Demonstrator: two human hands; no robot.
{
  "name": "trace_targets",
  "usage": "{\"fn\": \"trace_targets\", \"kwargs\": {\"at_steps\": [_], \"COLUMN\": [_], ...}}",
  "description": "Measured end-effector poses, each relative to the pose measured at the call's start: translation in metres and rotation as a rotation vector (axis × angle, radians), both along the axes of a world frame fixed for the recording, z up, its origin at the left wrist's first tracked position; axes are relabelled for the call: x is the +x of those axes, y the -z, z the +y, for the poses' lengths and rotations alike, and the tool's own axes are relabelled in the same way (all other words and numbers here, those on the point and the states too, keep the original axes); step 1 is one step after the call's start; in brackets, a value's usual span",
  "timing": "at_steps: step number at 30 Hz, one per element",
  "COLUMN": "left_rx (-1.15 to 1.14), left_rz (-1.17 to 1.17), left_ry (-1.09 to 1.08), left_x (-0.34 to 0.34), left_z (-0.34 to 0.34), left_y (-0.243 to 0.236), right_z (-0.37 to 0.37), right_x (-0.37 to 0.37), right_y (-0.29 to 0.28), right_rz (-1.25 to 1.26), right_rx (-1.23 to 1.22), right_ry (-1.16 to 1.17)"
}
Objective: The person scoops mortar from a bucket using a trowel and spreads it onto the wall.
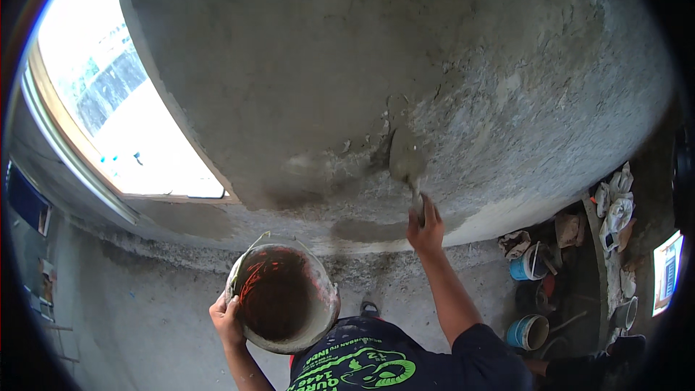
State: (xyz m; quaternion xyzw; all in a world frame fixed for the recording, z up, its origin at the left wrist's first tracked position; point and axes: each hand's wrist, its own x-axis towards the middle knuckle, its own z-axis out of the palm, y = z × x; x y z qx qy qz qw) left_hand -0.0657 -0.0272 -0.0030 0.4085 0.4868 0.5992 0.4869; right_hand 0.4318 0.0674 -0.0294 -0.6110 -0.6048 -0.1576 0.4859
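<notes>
- One trowel [405,153], gripped in the right hand [426,232], is at the wall [289,80].
- One bucket [327,298], clasped by the left hand [227,321], is below.
- The wall's upper left looks smoothed; its rough right seems unfinished.

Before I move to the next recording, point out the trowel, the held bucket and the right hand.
Trowel [406,156]: head view, on the blade.
Held bucket [313,304]: head view, on the pale inner wall.
Right hand [427,232]: head view, on the middle of the hand.
</notes>
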Motion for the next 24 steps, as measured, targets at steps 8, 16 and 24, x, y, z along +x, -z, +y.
{"fn": "trace_targets", "kwargs": {"at_steps": [8,16,24], "left_rx": [0.003,0.03,-0.024], "left_rz": [0.004,0.02,0.008], "left_ry": [0.017,0.055,0.059], "left_x": [0.003,-0.005,0.002], "left_z": [0.006,0.011,0.012], "left_y": [-0.002,0.012,0.009], "right_z": [0.013,-0.002,0.018], "right_x": [-0.009,0.007,0.02], "right_y": [-0.076,-0.015,-0.074], "right_rz": [0.093,-0.022,-0.05], "right_rx": [0.092,-0.1,0.053], "right_ry": [-0.149,-0.155,-0.043]}}
